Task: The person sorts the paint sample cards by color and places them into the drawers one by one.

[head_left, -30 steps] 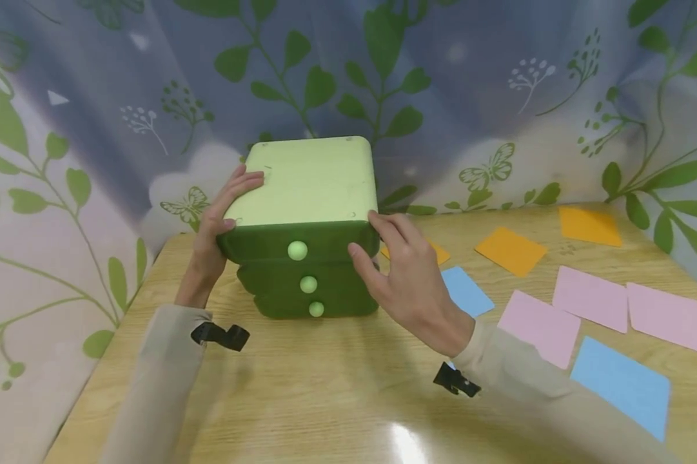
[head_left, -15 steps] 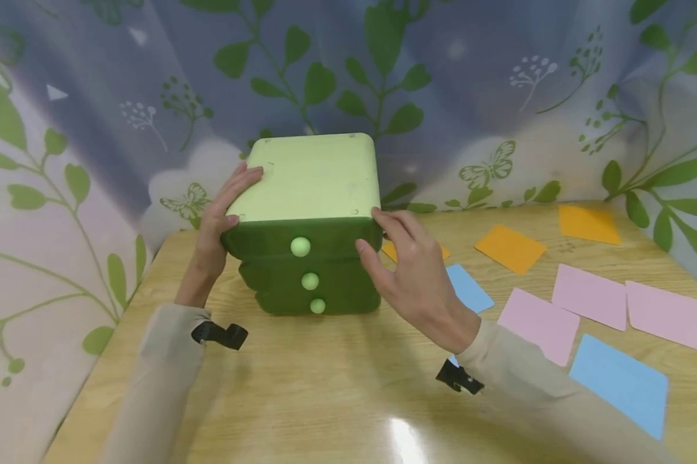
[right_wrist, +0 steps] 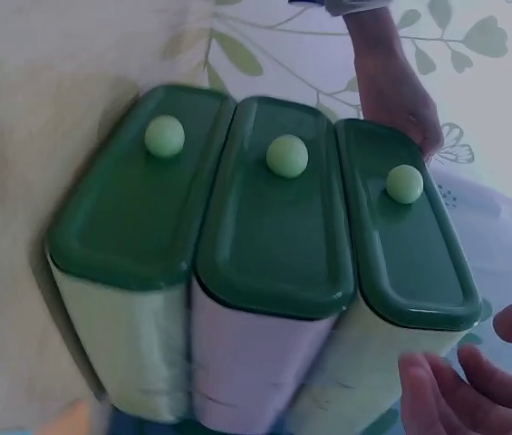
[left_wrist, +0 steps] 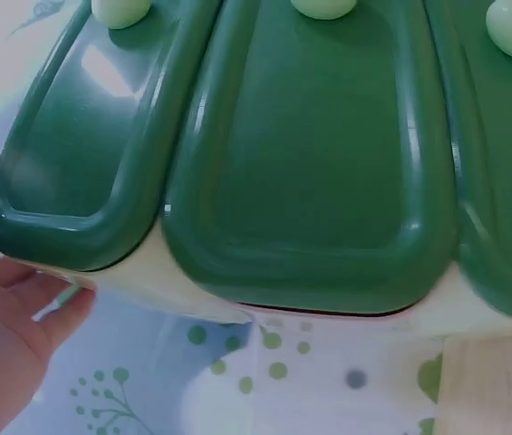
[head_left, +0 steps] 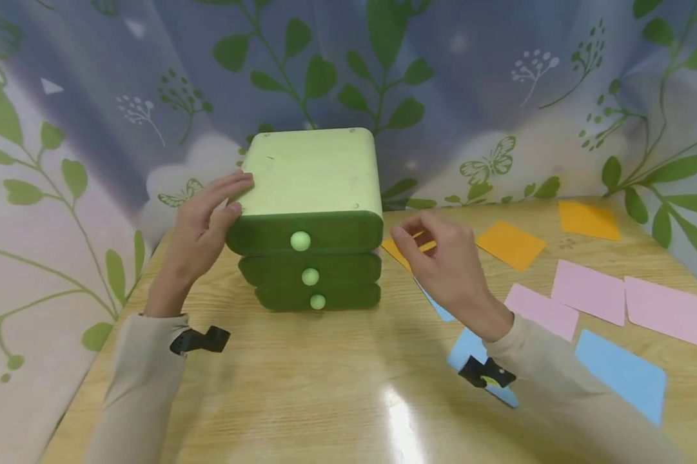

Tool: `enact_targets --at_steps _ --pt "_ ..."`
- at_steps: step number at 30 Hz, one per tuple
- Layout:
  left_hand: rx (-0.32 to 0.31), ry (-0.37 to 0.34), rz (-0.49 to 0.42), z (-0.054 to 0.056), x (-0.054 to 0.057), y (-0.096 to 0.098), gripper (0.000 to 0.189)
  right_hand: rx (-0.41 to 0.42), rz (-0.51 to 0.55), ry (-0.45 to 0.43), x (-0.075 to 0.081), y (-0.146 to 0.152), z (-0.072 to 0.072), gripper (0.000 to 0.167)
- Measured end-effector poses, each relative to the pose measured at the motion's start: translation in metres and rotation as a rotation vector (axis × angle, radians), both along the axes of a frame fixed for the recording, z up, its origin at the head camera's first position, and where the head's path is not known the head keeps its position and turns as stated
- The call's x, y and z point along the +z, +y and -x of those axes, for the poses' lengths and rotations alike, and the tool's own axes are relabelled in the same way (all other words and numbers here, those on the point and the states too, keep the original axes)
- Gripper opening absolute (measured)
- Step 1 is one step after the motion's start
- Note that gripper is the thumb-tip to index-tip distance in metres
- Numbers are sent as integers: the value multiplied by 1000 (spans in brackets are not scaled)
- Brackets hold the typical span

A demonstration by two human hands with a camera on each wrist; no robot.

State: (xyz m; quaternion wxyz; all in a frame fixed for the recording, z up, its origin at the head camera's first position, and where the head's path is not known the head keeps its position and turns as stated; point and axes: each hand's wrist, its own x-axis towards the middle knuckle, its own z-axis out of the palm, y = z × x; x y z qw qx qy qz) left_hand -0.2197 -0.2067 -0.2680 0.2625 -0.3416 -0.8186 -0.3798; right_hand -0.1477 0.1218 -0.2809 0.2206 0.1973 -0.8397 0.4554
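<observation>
A small drawer unit [head_left: 319, 171] with a pale green top stands upright on the table in the head view. Its three dark green drawer fronts are stacked, each with a round pale knob [head_left: 300, 241], and all sit pushed in. My left hand [head_left: 194, 229] rests at its upper left edge, fingertips on the top, thumb near the front corner. In the left wrist view this left hand [left_wrist: 6, 326] lies beside the top drawer front [left_wrist: 83, 145]. Apart from the unit, to its right, my right hand [head_left: 449, 264] hovers with fingers loosely bent and holding nothing.
Orange sheets [head_left: 510, 245], pink sheets [head_left: 590, 291] and blue sheets [head_left: 621, 374] of paper lie on the wooden table [head_left: 302, 386], right of the unit. Some blue paper is partly behind my right arm. A leaf-patterned curtain [head_left: 441, 96] hangs behind the table.
My right hand has left the unit's upper right corner and moved right. My left hand has slid slightly left and down, with its fingertips still on the top.
</observation>
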Motion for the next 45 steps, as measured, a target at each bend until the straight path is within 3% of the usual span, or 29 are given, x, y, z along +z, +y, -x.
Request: enact_targets --at_steps 6,8,11,14,18,21,24,28,35,39,45 --pt "-30 -180 136 6 21 0 40 290 272 -540 -10 2 -2 32" --pt "-50 -232 206 11 29 2 44 395 352 -667 -13 -4 -4 35" --pt "-79 -301 325 17 40 7 51 559 467 -785 -14 -17 -7 38" --pt "-86 -357 446 20 49 13 58 702 607 -843 -11 -33 -7 41" --pt "-96 -389 551 28 56 17 63 790 749 -918 -3 -58 0 46" --pt "-116 -389 521 35 54 18 63 791 844 -1008 1 -74 7 47" --pt "-108 -414 410 38 47 21 61 764 933 -1072 0 -85 13 49" --pt "-80 -426 331 36 41 29 61 708 955 -1065 -1 -86 14 46" --pt "-102 -415 425 39 46 29 64 570 1001 -1027 -1 -93 12 46" --pt "-134 -458 441 40 49 27 63 459 1088 -993 -3 -104 8 38" --pt "-166 -505 467 38 50 24 61 381 1122 -956 -8 -111 -1 30"
